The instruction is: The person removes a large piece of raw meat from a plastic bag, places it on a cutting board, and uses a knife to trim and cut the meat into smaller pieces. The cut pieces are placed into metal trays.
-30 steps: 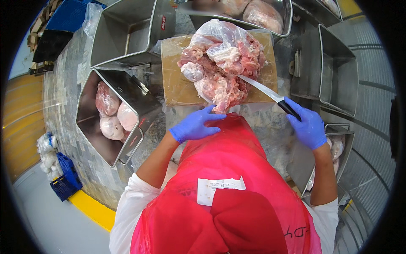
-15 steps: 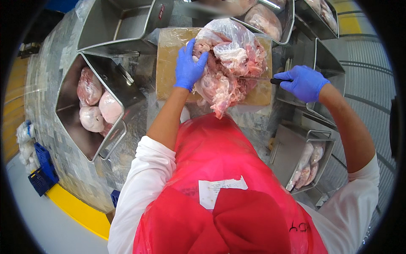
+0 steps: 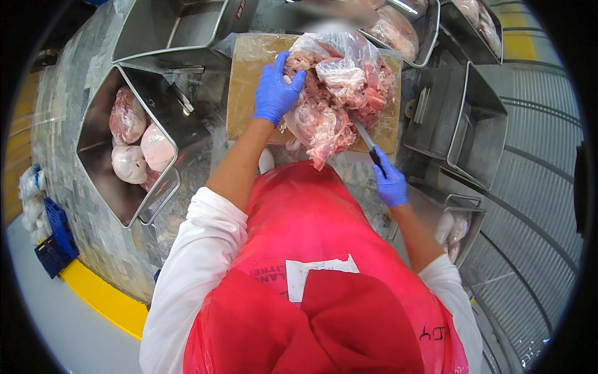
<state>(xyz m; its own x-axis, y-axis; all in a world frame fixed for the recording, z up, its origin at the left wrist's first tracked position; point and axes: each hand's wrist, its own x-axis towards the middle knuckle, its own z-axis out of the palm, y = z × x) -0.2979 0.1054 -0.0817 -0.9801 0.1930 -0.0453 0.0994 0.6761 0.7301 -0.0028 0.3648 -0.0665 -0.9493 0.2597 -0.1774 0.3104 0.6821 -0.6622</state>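
Note:
A large piece of raw meat, pink with pale skin and a filmy covering, lies on a tan cutting board. My left hand, in a blue glove, grips its left edge. My right hand, gloved in blue too, is closed around the black handle of a knife. The blade points up and to the left, and its tip reaches into the lower right part of the meat, so the very end is hidden. The meat's lower flap hangs over the board's near edge.
On the left a steel bin holds several wrapped meat pieces. More steel bins stand at the far left, far right and right. Another bin with meat sits beside my right forearm. A blue crate is at lower left.
My right hand has moved left and nearer to me with the knife. The blade has swung from lying nearly level to slanting up-left into the meat. My left hand stays on the meat.

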